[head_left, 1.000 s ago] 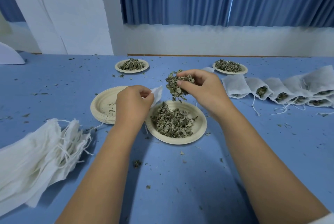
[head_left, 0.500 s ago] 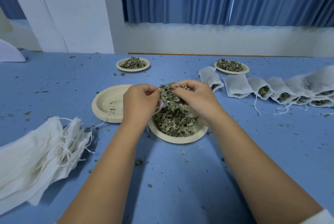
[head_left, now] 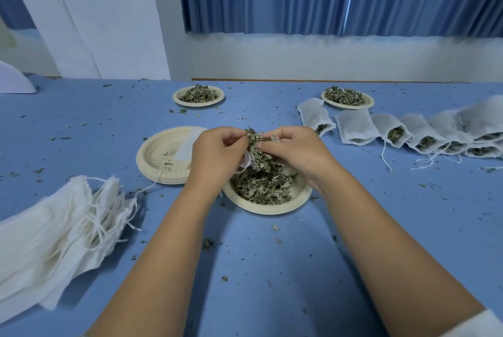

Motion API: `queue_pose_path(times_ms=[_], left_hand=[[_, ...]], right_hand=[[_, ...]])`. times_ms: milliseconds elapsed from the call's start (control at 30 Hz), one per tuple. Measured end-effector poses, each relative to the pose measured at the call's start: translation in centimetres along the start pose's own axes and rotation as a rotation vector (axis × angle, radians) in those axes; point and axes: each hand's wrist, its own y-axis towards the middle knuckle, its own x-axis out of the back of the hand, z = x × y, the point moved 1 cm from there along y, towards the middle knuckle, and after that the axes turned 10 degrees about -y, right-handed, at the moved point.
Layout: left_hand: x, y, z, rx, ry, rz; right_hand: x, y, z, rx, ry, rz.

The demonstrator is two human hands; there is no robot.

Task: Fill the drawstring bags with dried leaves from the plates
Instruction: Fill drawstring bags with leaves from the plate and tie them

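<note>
**Both hands work leaves into a bag above the near plate**

The blue table (head_left: 272, 268), speckled with leaf crumbs, fills the lower view. At 8 o'clock lies a loose pile of empty bags (head_left: 46, 236), strings trailing. From 2 to 3 o'clock runs a row of filled bags (head_left: 408, 132), overlapping, with leaves showing in their mouths. Just above centre sits the near plate (head_left: 272, 210), holding a heap of dried leaves (head_left: 261, 191). At its 10 o'clock, just beside it, is a stack of empty plates (head_left: 160, 151) carrying a few crumbs. Near the table's back edge stand one leaf-filled plate (head_left: 198, 104) at 12 o'clock and a second leaf-filled plate (head_left: 348, 106) at 1 o'clock.

The hands meet over the near plate. The left hand (head_left: 215, 157) has its fingers (head_left: 230, 136) curled round the mouth of a white drawstring bag (head_left: 187, 146), whose body sticks out toward 9 o'clock over the empty stack. The right hand (head_left: 296, 151) pinches a clump of dried leaves (head_left: 261, 151) between thumb and fingers, pressed against the bag's mouth.
</note>
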Motion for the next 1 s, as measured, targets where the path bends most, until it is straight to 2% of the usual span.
queue_pose_path(times_ms=[133,267,300,400,467,567,833,933,1000], left_hand=[[-0.2,0.1,0.3,0.071,-0.143,-0.052],[0.0,0.3,0.9,0.086,-0.094,-0.144],[0.0,0.4,1.1,0.084,-0.077,-0.153],[-0.1,0.4,1.3,0.062,-0.015,-0.160],[-0.2,0.4,1.3,0.065,-0.031,-0.148],[-0.2,0.2,0.9,0.056,-0.067,-0.105],[-0.3,-0.1,0.6,0.121,-0.252,-0.019],[-0.1,0.1,0.6,0.107,-0.189,-0.040],[0.1,0.3,0.8,0.045,-0.078,-0.054]], right_hand=[[-0.3,0.2,0.0,-0.027,0.062,0.025],[-0.6,0.4,0.5,-0.156,0.271,0.075],[-0.7,0.4,0.5,-0.152,0.269,0.089],[-1.0,0.0,0.2,-0.035,0.044,0.153],[-1.1,-0.1,0.1,0.025,-0.031,0.099],[-1.2,-0.1,0.0,0.060,-0.021,0.007],[-1.4,0.0,0.2,-0.100,0.288,0.070],[-1.5,0.0,0.1,-0.081,0.223,-0.005],[-1.6,0.2,-0.3,-0.058,0.072,-0.091]])
